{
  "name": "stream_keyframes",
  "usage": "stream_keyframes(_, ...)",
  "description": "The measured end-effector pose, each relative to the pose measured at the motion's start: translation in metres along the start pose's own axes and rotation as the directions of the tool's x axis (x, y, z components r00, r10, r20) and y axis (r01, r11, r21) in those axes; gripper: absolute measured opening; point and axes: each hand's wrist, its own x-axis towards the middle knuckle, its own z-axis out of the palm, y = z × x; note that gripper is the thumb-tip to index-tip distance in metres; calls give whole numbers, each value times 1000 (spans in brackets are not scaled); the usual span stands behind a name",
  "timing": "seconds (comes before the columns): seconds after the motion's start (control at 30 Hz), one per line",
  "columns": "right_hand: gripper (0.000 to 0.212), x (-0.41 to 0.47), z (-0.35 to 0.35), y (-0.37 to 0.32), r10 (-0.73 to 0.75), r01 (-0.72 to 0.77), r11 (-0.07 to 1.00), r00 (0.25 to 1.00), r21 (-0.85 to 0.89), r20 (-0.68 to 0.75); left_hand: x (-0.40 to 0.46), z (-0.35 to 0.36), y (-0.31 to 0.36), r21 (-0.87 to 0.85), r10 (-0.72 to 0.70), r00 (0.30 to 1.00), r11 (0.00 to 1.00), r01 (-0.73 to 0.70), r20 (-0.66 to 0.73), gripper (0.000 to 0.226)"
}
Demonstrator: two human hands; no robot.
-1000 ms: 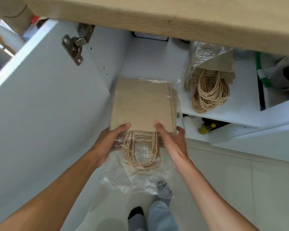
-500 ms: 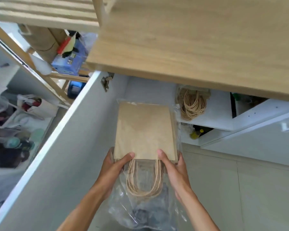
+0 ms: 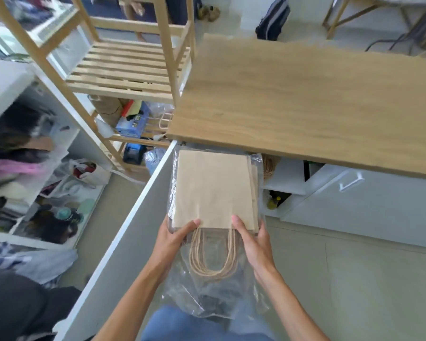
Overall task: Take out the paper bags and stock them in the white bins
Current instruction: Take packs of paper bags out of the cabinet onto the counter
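A flat stack of brown paper bags (image 3: 213,190) in a clear plastic wrapper (image 3: 207,301) is held in front of me, below the wooden counter's edge. Their twine handles (image 3: 213,257) hang toward me inside the loose plastic. My left hand (image 3: 174,239) grips the stack's near left corner, thumb on top. My right hand (image 3: 252,242) grips the near right corner the same way. A second bundle of bags with twine handles (image 3: 269,164) lies on the white cabinet shelf (image 3: 284,180) behind. No white bin is identifiable.
The open white cabinet door (image 3: 123,242) stands at my left. A wooden countertop (image 3: 305,104) overhangs the cabinet. A slatted wooden rack (image 3: 128,70) stands at back left, with cluttered white shelving (image 3: 35,193) at far left. A white drawer front (image 3: 369,200) is at right.
Both hands have drawn the wrapped stack out of the cabinet, toward me and upward. My view has risen, so the countertop and wooden rack now show.
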Motion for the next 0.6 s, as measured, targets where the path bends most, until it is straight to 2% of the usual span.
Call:
stream_keyframes(0.13, 59, -14, -8, -25, -45, 46, 999, 998, 24, -39, -8, 6, 24, 18, 40, 999, 999, -41, 33, 69)
stream_keyframes(0.33, 87, 30, -11, -85, -99, 98, 995, 994, -24, -40, 47, 34, 90, 66, 91, 992, 993, -97, 86, 66)
stream_keyframes(0.4, 84, 56, -12, -102, -112, 111, 993, 993, -41, -31, 72, 43, 106, 62, 95, 992, 993, -100, 85, 66)
stream_keyframes(0.53, 90, 118, -9, -137, -117, 116, 991, 993, -73, -6, 132, 58, 134, 67, 44, 996, 996, -50, 81, 67)
stream_keyframes(0.6, 90, 154, -4, -156, -94, 92, 992, 996, -91, -11, 164, 65, 150, 70, -15, 998, 997, 11, 59, 56)
